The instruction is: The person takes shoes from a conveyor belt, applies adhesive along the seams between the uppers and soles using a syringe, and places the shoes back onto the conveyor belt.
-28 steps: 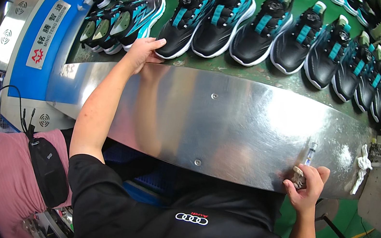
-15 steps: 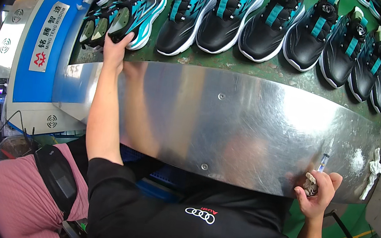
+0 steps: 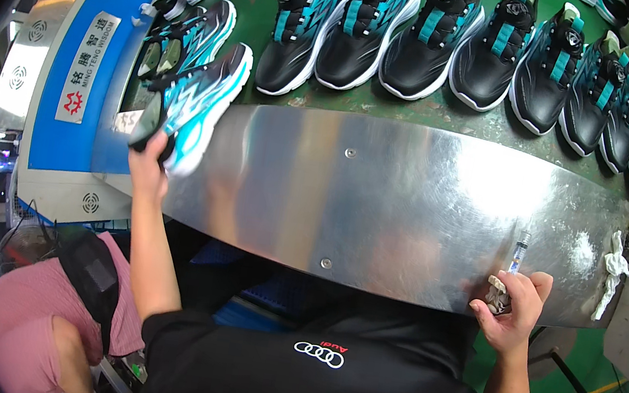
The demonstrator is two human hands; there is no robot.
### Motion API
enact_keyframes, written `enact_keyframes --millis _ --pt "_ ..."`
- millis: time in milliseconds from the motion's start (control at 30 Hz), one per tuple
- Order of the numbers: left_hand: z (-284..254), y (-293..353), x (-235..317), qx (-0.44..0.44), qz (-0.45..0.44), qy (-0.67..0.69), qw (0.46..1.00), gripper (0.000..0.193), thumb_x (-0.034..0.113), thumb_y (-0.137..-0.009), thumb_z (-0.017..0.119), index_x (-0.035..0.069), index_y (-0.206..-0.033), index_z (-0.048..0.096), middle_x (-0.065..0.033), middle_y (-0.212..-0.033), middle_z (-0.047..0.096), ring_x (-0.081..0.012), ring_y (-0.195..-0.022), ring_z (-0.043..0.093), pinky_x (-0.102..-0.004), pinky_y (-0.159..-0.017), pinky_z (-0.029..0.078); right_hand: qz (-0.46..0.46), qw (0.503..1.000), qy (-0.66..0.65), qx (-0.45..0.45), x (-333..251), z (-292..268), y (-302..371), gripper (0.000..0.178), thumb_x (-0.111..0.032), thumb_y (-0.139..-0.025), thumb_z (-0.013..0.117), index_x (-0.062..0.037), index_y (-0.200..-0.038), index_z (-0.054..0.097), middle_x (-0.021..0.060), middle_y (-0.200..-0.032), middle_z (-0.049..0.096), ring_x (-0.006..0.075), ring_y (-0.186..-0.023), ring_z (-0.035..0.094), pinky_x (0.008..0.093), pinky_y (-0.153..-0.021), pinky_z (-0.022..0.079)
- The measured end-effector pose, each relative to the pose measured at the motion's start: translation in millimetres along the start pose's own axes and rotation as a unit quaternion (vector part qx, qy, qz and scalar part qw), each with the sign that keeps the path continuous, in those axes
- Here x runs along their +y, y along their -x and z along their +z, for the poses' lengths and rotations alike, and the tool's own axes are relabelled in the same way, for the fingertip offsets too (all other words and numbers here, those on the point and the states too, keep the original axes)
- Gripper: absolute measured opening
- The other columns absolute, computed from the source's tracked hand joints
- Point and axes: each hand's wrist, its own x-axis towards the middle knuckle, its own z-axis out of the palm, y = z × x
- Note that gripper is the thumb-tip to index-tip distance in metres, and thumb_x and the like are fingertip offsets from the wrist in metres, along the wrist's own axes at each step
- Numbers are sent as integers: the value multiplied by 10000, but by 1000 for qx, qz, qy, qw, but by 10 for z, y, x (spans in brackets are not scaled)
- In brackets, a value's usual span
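Observation:
My left hand [image 3: 148, 165] grips a black and turquoise sneaker [image 3: 203, 104] by its heel end, its white and turquoise sole turned to the right. The sneaker hangs over the left part of the shiny metal shelf [image 3: 284, 184] and is a little blurred. Over the shelf's right part, my right hand [image 3: 518, 302] is closed round a syringe [image 3: 518, 253] whose clear barrel points away from me. A crumpled whitish cloth [image 3: 498, 295] is also bunched in those fingers. Farther back, a row of black sneakers [image 3: 432, 44] stands with toes toward me.
A twisted white rag [image 3: 611, 274] lies at the shelf's right end, beside a patch of white powder [image 3: 581, 254]. More sneakers [image 3: 179, 41] lie at the far left next to a blue and white machine [image 3: 89, 84]. Another person's pink-clothed leg [image 3: 32, 318] is at the lower left.
My left hand has lifted a sneaker off the far-left group and brought it nearer, over the metal shelf. The right hand still holds the syringe and cloth. The sneaker row has shifted slightly left in view.

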Motion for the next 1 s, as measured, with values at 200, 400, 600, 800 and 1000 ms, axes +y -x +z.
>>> enact_keyframes --millis 200,400,600,800,1000 --pt "-15 1355 233 2 104 -301 948 736 130 -649 781 -27 -1280 436 -148 -1214 525 -274 -1139 498 -383 -991 369 -20 999 -38 -11 34 -3 -12 498 -338 -652 787 -49 -1005 587 80 -822 575 269 -744 452 367 -687 389" --pt "310 1693 316 -177 -135 110 969 873 82 -663 718 121 -1402 255 -98 -1268 405 -241 -1216 413 -356 -864 452 68 993 -96 -6 317 -142 377 521 -343 -751 736 15 -1078 546 103 -948 483 239 -881 479 319 -791 385" --pt "180 242 -488 -25 -64 -68 995 409 259 -848 596 26 -1173 510 -95 -1133 503 -177 -992 528 -306 -764 463 139 981 -125 43 741 -411 687 457 -156 -852 621 14 -1247 466 98 -1192 471 203 -1045 467 293 -927 359" --pt "283 -211 -493 -148 -171 -116 967 366 384 -862 605 31 -954 610 -11 -837 612 -121 -791 571 -295 -684 455 223 958 -162 80 569 -621 697 389 -186 -855 617 8 -1185 546 45 -997 568 127 -869 513 244 -794 419" --pt "1018 328 392 -158 -106 118 975 461 205 -808 651 69 -1181 417 -92 -1007 567 -164 -853 609 -338 -709 544 210 951 -207 94 291 -600 749 500 -250 -739 757 54 -1084 559 68 -933 581 124 -841 539 235 -771 428"
